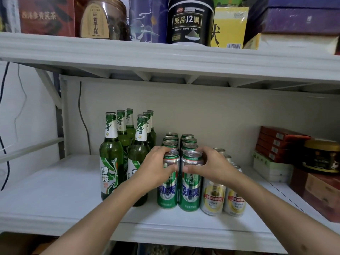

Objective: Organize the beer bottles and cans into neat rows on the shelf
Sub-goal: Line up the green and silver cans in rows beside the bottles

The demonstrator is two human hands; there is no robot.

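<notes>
On the white shelf stand several green beer bottles in two rows at the left. To their right run two rows of green cans. My left hand grips the front can of the left row near its top. Around the front can of the right row curls my right hand. The two front cans stand upright, side by side and almost touching. Silver and yellow cans stand in rows further right, partly hidden behind my right forearm.
Red boxes, a white box and a dark round tin crowd the shelf's right end. The shelf above holds tins and boxes. A black cable hangs down the back wall at the left.
</notes>
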